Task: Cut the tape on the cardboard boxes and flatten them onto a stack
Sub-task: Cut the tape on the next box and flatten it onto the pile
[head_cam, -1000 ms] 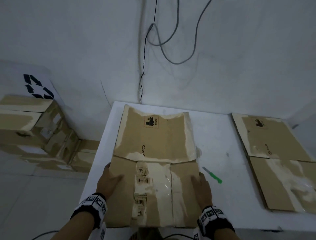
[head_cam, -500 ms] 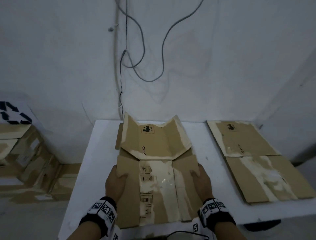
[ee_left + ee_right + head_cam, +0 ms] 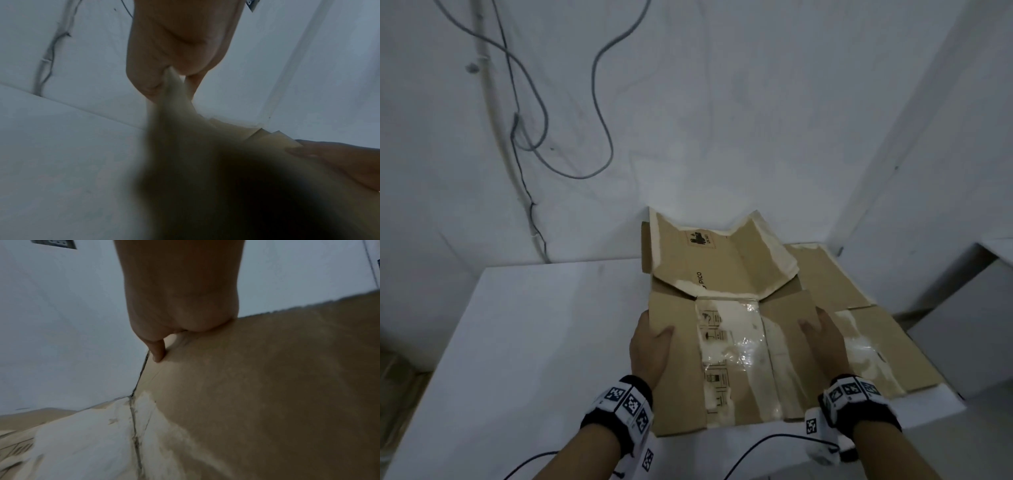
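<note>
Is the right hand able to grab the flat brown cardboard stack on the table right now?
Probably not yet. The right hand is gripping one side of the flattened brown cardboard box, the left hand the other. That box hangs over the flat brown cardboard stack, so it is in the way.

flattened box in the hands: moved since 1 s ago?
Yes. The flattened box has shifted right along the table; its right side now overlaps the stack, from which it lay apart before.

Dim, bluish, flat light all views. Glare on tape (image 3: 736,349) mid-cardboard (image 3: 784,346). Head view bowed at edges beyond cardboard. Left wrist view: cardboard close, blurred, dark. Right wrist view soft, grainy.
</note>
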Demonstrator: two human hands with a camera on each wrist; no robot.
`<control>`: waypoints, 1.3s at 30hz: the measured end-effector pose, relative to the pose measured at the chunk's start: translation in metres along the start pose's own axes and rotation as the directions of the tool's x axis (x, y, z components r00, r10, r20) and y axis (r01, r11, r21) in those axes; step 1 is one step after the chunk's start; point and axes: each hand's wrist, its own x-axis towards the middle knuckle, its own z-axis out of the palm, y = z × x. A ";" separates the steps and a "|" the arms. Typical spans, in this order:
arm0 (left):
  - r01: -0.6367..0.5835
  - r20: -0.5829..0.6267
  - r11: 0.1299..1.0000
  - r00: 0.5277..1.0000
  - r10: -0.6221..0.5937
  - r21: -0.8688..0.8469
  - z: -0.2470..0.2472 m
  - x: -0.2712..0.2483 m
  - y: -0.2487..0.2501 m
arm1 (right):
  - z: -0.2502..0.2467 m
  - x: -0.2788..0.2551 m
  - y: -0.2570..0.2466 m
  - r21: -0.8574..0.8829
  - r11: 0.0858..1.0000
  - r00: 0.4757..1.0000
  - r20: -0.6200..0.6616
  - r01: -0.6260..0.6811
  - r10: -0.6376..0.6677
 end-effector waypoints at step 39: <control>0.370 0.016 0.893 0.922 -0.386 0.255 0.372 -0.020 -0.049 | -0.141 0.195 0.227 -0.427 0.892 0.989 -0.051 -0.149 0.141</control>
